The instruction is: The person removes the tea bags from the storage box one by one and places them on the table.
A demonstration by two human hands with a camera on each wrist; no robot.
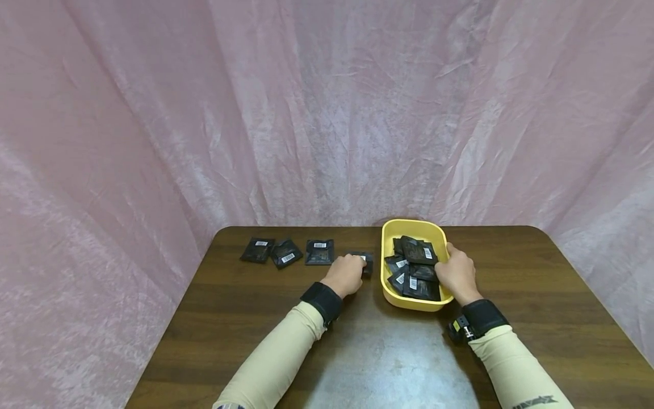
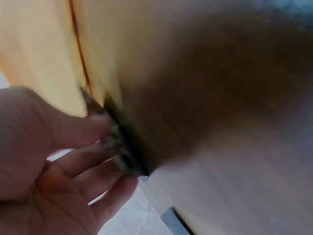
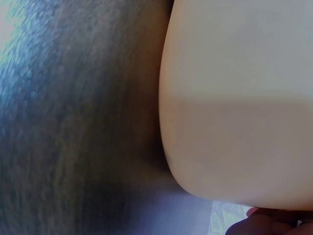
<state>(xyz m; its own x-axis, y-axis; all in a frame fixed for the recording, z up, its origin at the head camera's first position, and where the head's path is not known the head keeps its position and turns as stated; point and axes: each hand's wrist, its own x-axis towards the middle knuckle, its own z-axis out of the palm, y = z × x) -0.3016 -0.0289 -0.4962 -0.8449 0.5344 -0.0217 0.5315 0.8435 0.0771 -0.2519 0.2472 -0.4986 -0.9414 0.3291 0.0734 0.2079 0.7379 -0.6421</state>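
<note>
Thumb and fingers of my left hand pinch a small black packet with a white label, close to the tabletop and just left of the yellow bin. In the left wrist view that packet stands edge-on between the thumb and fingertips. My right hand grips the bin's right rim. The right wrist view is mostly filled by the bin's outer wall, with part of the hand at the bottom edge. Several black packets lie heaped inside the bin.
Left of my left hand, three more black packets lie in a row: one at the far left, a tilted one and a straight one. The brown wooden table ends at a pink curtain behind.
</note>
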